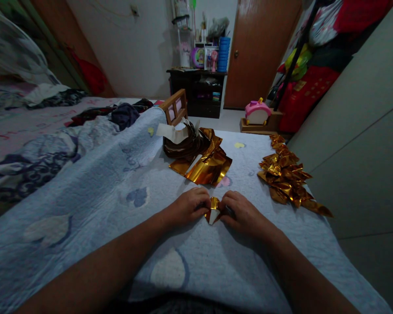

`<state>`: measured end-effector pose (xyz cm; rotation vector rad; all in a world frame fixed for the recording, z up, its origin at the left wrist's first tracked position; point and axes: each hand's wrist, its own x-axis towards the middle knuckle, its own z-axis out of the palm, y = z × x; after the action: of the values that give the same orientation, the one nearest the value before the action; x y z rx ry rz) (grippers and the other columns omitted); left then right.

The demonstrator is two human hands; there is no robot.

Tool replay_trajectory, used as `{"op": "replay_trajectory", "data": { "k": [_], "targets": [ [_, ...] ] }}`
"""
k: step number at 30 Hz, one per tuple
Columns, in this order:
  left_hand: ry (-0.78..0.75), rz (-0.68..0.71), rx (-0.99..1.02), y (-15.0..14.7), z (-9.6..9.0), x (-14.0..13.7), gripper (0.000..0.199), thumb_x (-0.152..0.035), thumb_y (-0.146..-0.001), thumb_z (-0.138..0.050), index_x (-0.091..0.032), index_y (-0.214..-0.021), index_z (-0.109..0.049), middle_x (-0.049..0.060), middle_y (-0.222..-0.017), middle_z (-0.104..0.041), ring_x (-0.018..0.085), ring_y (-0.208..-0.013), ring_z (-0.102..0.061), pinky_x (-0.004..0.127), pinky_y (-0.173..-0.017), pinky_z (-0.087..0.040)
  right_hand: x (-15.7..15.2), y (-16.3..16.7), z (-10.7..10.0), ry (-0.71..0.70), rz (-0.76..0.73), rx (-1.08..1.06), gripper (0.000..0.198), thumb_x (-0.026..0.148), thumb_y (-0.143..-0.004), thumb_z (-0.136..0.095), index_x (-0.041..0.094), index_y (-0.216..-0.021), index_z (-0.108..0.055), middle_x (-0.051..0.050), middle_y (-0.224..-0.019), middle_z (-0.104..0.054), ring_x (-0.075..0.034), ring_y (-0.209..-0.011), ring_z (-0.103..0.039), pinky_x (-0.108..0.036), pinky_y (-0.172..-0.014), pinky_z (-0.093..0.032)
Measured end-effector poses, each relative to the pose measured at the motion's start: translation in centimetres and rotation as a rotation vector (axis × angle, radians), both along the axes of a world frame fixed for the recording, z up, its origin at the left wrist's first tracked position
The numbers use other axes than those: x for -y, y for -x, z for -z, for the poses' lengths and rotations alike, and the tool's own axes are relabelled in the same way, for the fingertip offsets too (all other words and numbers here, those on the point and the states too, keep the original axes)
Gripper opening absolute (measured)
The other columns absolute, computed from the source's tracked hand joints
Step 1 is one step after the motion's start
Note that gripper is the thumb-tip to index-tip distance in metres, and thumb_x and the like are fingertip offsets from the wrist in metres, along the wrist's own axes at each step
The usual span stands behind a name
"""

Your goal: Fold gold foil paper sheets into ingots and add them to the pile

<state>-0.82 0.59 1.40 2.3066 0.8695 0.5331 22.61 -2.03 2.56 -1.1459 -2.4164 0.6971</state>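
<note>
A small piece of gold foil paper [214,204], partly folded with its white backing showing, sits between my hands on the bed cover. My left hand [194,204] pinches its left side, and my right hand [238,210] grips its right side. Just beyond the hands lie loose gold foil sheets [209,168]. Behind them is a curved stack of paper [183,146] with brown and white edges. To the right, a pile of folded gold foil pieces [284,174] runs along the side of the bed.
A blue quilted cover [111,187] with heart patterns lies under everything. Rumpled clothes and bedding [94,126] are at the left. A pale cabinet [367,131] stands close on the right. Farther off are a dark desk [196,91], a wooden door [258,48] and a pink toy case [258,112].
</note>
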Motion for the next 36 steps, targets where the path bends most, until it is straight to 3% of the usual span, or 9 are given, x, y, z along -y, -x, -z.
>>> {"op": "replay_trajectory", "data": {
  "k": [6,16,26,31,36],
  "targets": [
    [-0.062,-0.001,-0.047,-0.2,0.4,0.2,0.012,-0.020,-0.095,-0.059,-0.018,-0.091,-0.070,0.007,-0.095,-0.065,0.020,-0.093,-0.060,0.031,-0.083,-0.048,0.2,0.1,0.0,-0.037,-0.014,0.029,0.018,0.002,-0.081,-0.057,0.020,-0.082,-0.056,-0.004,-0.091,-0.058,-0.020,-0.088,-0.053,-0.032,-0.080,-0.044],
    [-0.037,-0.006,-0.027,-0.2,-0.3,0.3,0.010,-0.015,-0.091,-0.059,-0.018,-0.085,-0.067,0.006,-0.093,-0.064,0.019,-0.092,-0.059,0.031,-0.084,-0.048,-0.4,0.7,1.3,-0.022,0.060,0.024,0.012,0.010,-0.093,-0.056,0.019,-0.088,-0.063,-0.005,-0.091,-0.061,-0.020,-0.089,-0.054,-0.033,-0.082,-0.042],
    [0.031,0.165,-0.043,0.5,-1.8,0.7,0.033,0.000,-0.071,-0.061,-0.020,-0.096,-0.069,0.005,-0.108,-0.061,0.021,-0.108,-0.055,0.034,-0.101,-0.045,-0.4,0.9,1.8,-0.031,0.041,0.008,0.014,0.007,-0.091,-0.056,0.019,-0.090,-0.065,-0.004,-0.092,-0.060,-0.019,-0.088,-0.053,-0.032,-0.081,-0.040],
    [0.048,0.158,-0.042,0.5,-1.9,0.7,0.027,-0.006,-0.078,-0.062,-0.020,-0.099,-0.069,0.005,-0.109,-0.061,0.021,-0.108,-0.055,0.034,-0.100,-0.046,0.0,1.0,1.1,-0.023,0.005,0.041,0.024,0.003,-0.090,-0.051,0.019,-0.093,-0.069,-0.005,-0.091,-0.060,-0.019,-0.087,-0.053,-0.032,-0.080,-0.040],
    [0.035,0.164,-0.015,0.6,-1.3,0.3,0.014,-0.016,-0.085,-0.067,-0.020,-0.098,-0.070,0.006,-0.105,-0.059,0.021,-0.104,-0.055,0.034,-0.096,-0.046,0.6,1.0,0.1,-0.058,-0.022,0.067,0.019,0.005,-0.081,-0.060,0.017,-0.095,-0.065,-0.006,-0.093,-0.060,-0.021,-0.090,-0.052,-0.034,-0.083,-0.041]
  ]
}}
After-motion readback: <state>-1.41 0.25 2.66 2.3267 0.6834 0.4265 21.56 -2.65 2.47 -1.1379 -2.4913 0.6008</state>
